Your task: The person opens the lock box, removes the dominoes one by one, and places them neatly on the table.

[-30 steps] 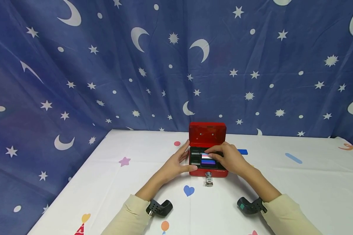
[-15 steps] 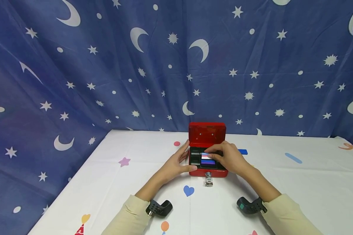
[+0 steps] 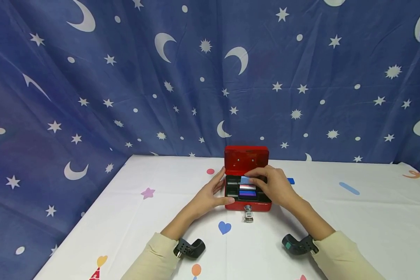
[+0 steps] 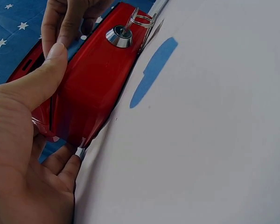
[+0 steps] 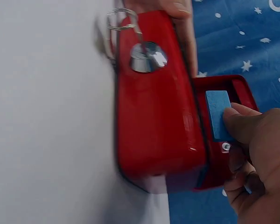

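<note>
A small red cash box (image 3: pixel 248 207) stands with its lid (image 3: pixel 246 159) up. My left hand (image 3: pixel 207 198) spans its left end, thumb on the front rim and fairly straight fingers against the side. My right hand (image 3: pixel 278 186) pinches a light blue block (image 5: pixel 217 114) between thumb and fingers above the black inner tray (image 3: pixel 232 190). Below that block, striped pieces (image 3: pixel 247 187) in pink, white, blue and purple lie in the tray's middle. The tray's right part is mostly hidden by my right hand.
A key on rings (image 3: pixel 248 217) hangs from the lock at the box's front. A blue bar (image 3: pixel 291 181) lies on the table behind my right hand. The white tablecloth (image 3: pixel 371 217) has printed shapes. A blue starry curtain (image 3: pixel 196 97) hangs behind.
My right hand has moved slightly away from me and lifted the light blue block off the striped pieces. My left hand has stayed on the box.
</note>
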`<state>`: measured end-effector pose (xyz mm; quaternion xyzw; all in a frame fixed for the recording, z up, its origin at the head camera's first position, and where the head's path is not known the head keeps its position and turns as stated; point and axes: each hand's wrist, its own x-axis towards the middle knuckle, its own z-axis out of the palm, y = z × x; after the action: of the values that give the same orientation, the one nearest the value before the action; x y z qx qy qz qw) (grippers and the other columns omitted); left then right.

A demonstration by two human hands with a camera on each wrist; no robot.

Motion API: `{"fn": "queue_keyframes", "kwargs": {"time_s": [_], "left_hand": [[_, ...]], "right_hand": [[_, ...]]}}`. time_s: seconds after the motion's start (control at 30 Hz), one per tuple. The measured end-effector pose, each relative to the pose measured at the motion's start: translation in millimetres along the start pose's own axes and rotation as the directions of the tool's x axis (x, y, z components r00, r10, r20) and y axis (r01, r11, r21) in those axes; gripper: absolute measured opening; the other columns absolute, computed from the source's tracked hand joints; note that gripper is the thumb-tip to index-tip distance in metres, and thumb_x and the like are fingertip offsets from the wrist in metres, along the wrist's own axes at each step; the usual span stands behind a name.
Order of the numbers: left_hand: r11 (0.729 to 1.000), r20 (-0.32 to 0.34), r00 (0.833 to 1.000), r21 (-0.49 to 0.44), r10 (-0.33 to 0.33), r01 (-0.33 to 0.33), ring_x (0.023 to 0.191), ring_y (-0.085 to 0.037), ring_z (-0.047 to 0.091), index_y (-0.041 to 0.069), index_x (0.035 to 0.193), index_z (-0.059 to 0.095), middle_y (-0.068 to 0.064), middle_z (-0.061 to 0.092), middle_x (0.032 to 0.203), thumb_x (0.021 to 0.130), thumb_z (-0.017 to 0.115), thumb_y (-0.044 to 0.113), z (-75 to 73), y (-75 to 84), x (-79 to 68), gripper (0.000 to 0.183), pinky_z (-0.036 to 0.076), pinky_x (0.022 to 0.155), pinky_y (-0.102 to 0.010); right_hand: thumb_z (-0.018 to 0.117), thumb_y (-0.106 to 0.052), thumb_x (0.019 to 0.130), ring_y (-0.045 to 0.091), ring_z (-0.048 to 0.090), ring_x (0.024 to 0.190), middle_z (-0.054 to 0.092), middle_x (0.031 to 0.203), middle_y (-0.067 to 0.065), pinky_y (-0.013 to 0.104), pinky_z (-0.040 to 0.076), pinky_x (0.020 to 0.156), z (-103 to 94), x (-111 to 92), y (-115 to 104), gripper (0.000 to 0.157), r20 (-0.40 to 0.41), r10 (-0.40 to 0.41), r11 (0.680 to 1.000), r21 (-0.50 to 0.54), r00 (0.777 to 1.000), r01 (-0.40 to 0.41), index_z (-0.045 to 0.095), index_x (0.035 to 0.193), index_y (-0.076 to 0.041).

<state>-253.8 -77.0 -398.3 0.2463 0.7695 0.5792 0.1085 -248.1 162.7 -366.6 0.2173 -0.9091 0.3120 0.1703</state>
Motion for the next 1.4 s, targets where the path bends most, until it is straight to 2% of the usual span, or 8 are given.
{"fn": "queue_keyframes", "kwargs": {"time_s": [0.2,0.4,0.6,0.8,0.97,1.07,1.13,1.4], "left_hand": [[1.000,-0.022,1.000,0.009,-0.001,0.001,0.139,-0.022,0.030,0.026,0.154,0.018,0.004,0.015,0.158,0.081,0.078,0.021,0.8,-4.7,0.8,0.095,0.030,0.110,-0.034],[1.000,-0.029,1.000,0.009,0.006,-0.006,0.139,-0.021,0.031,0.025,0.154,0.019,0.004,0.015,0.158,0.080,0.079,0.022,1.3,-3.3,0.0,0.096,0.030,0.110,-0.033],[1.000,-0.030,0.999,0.011,0.013,-0.013,0.139,-0.020,0.030,0.024,0.154,0.019,0.004,0.015,0.158,0.079,0.079,0.021,0.9,-4.0,-0.9,0.096,0.030,0.110,-0.034],[1.000,-0.027,1.000,0.009,0.006,-0.006,0.139,-0.021,0.030,0.025,0.154,0.018,0.004,0.014,0.158,0.080,0.079,0.020,1.3,-4.6,0.2,0.096,0.029,0.110,-0.036],[1.000,-0.010,1.000,-0.002,0.000,0.000,0.140,-0.028,0.028,0.017,0.154,0.015,-0.003,0.011,0.159,0.080,0.078,0.014,0.4,5.5,-2.3,0.097,0.028,0.111,-0.041],[1.000,0.000,1.000,-0.013,0.005,-0.005,0.140,-0.032,0.027,0.011,0.154,0.014,-0.008,0.010,0.159,0.081,0.077,0.010,-0.5,16.2,-6.0,0.096,0.027,0.111,-0.044],[1.000,0.002,1.000,-0.012,0.007,-0.007,0.140,-0.032,0.026,0.010,0.154,0.014,-0.008,0.010,0.159,0.081,0.076,0.010,-0.7,17.6,-6.4,0.096,0.027,0.111,-0.044],[1.000,-0.019,1.000,0.002,0.011,-0.011,0.139,-0.023,0.029,0.024,0.154,0.017,0.003,0.013,0.158,0.080,0.078,0.018,1.2,-3.9,0.5,0.096,0.029,0.111,-0.037]], "right_hand": [[0.072,-0.009,0.085,0.017,0.050,0.071,0.070,0.091,0.001,0.030,0.047,0.061,-17.0,2.8,-0.4,0.022,-0.046,-0.001,1.000,-0.005,0.999,0.001,0.074,0.107,-0.013],[0.070,-0.010,0.087,0.017,0.049,0.067,0.067,0.088,-0.002,0.028,0.046,0.058,-29.6,2.6,1.6,0.021,-0.042,0.019,1.000,0.007,0.999,-0.018,0.074,0.108,-0.015],[0.068,-0.010,0.089,0.016,0.050,0.071,0.068,0.095,-0.001,0.027,0.046,0.060,-39.0,0.8,7.0,0.021,-0.024,0.009,1.000,0.014,1.000,-0.008,0.073,0.109,-0.015],[0.067,-0.011,0.090,0.018,0.050,0.068,0.069,0.099,0.003,0.026,0.044,0.056,-55.9,-5.4,14.6,0.020,-0.027,0.030,1.000,-0.004,0.999,-0.030,0.072,0.110,-0.012],[0.066,-0.013,0.091,0.019,0.053,0.074,0.069,0.102,0.005,0.028,0.048,0.061,-62.9,-9.5,25.0,0.019,-0.032,0.080,0.996,-0.032,0.996,-0.081,0.072,0.109,-0.013],[0.066,-0.013,0.091,0.019,0.055,0.077,0.070,0.103,0.006,0.030,0.050,0.065,-65.9,-10.4,31.9,0.020,-0.026,0.088,0.995,-0.044,0.996,-0.089,0.072,0.110,-0.013],[0.066,-0.014,0.091,0.018,0.056,0.079,0.070,0.102,0.006,0.032,0.051,0.068,-68.6,-11.5,36.6,0.020,-0.028,0.089,0.995,-0.051,0.996,-0.090,0.072,0.110,-0.013],[0.066,-0.019,0.092,0.021,0.060,0.083,0.070,0.103,0.008,0.035,0.051,0.069,-78.0,-19.5,56.0,0.019,-0.004,0.149,0.988,-0.038,0.989,-0.149,0.073,0.108,-0.013]]}}
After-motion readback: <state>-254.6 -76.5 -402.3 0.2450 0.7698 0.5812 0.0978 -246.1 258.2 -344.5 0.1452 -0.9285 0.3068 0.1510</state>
